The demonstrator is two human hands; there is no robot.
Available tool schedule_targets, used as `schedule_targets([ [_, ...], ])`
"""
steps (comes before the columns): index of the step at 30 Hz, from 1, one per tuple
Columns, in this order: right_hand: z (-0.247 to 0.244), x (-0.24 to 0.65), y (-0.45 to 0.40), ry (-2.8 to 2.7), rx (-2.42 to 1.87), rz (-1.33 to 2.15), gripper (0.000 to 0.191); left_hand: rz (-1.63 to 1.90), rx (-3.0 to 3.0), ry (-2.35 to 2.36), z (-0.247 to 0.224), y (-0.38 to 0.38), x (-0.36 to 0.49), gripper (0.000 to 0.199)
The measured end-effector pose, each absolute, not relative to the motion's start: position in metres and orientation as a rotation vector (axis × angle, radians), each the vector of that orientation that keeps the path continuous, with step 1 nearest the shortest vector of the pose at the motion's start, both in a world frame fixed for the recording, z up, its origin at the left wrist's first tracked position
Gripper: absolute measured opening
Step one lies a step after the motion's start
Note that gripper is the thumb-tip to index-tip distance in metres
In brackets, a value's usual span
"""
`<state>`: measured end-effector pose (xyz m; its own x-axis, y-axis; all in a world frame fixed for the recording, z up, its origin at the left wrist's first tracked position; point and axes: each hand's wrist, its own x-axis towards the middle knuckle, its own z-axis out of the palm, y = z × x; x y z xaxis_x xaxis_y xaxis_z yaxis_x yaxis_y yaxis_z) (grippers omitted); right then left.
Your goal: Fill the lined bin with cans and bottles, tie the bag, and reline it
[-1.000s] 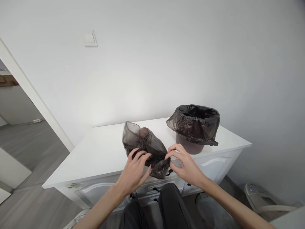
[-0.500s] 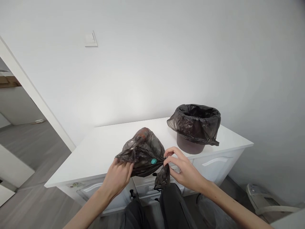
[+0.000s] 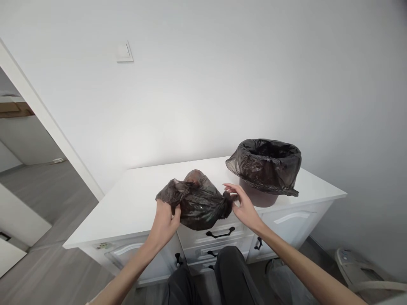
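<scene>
A filled black trash bag [image 3: 203, 207] sits at the front edge of the white cabinet top [image 3: 133, 199], its thin plastic showing a reddish-brown shape inside. My left hand [image 3: 165, 217] is closed on the bag's left side, with most of its fingers hidden under the plastic. At the other end, the bag narrows to a bunched tail, and my right hand [image 3: 244, 209] pinches it between thumb and fingers. Just behind my right hand stands a brownish bin [image 3: 259, 197] lined with another black bag [image 3: 270, 169], which is folded over the rim.
Below the top are cabinet doors and drawers with black handles [image 3: 220, 233]. My knees [image 3: 233, 271] are close to the drawers. A light switch [image 3: 125, 52] is on the wall, a doorway lies to the left, and a pale appliance [image 3: 359, 269] stands at the lower right.
The bag's tail, which hung down below my right hand, is now drawn up and bunched at my fingers. The teal item is no longer plainly visible. My left hand still grips the bag.
</scene>
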<state>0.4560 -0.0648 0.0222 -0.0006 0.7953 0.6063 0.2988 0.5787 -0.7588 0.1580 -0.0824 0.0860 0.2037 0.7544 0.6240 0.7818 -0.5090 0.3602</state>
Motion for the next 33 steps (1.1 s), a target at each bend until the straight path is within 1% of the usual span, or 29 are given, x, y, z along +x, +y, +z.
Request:
schedule_targets([
  [3, 0.001, 0.454, -0.029, -1.489, -1.032, 0.469, 0.040, -1.201, -2.313, -1.601, 0.083, -0.067, 0.162, 0.025],
  [6, -0.013, 0.451, -0.001, -1.439, -1.099, 0.457, 0.031, -1.082, -2.223, -1.716, 0.082, -0.050, 0.163, 0.034],
  [10, -0.027, 0.449, 0.021, -1.415, -1.157, 0.502, 0.028, -0.893, -2.239, -1.741, 0.074, -0.039, 0.157, 0.034],
  [13, -0.034, 0.448, 0.027, -1.410, -1.184, 0.521, 0.026, -0.786, -2.266, -1.724, 0.058, -0.045, 0.142, 0.034],
  [17, -0.039, 0.448, 0.027, -1.409, -1.217, 0.532, 0.035, -0.534, -2.291, -1.742, 0.037, -0.068, 0.117, 0.031],
  [19, -0.040, 0.448, 0.025, -1.421, -1.221, 0.540, 0.036, -0.468, -2.285, -1.739, 0.035, -0.084, 0.112, 0.030],
  [21, -0.039, 0.448, 0.023, -1.430, -1.224, 0.544, 0.034, -0.542, -2.285, -1.720, 0.042, -0.099, 0.113, 0.032],
  [24, -0.038, 0.447, 0.021, -1.427, -1.238, 0.540, 0.033, -0.776, -2.383, -1.686, 0.064, -0.112, 0.126, 0.029],
  [26, -0.037, 0.447, 0.020, -1.424, -1.243, 0.538, 0.033, -0.916, -2.466, -1.718, 0.080, -0.113, 0.137, 0.027],
  [28, -0.037, 0.447, 0.020, -1.422, -1.245, 0.537, 0.032, -1.038, -2.483, -1.761, 0.091, -0.106, 0.146, 0.030],
  [30, -0.037, 0.448, 0.020, -1.422, -1.249, 0.530, 0.030, -1.126, -2.419, -1.743, 0.096, -0.094, 0.153, 0.037],
  [33, -0.036, 0.448, 0.020, -1.425, -1.261, 0.509, 0.023, -1.102, -2.290, -1.671, 0.094, -0.068, 0.157, 0.057],
])
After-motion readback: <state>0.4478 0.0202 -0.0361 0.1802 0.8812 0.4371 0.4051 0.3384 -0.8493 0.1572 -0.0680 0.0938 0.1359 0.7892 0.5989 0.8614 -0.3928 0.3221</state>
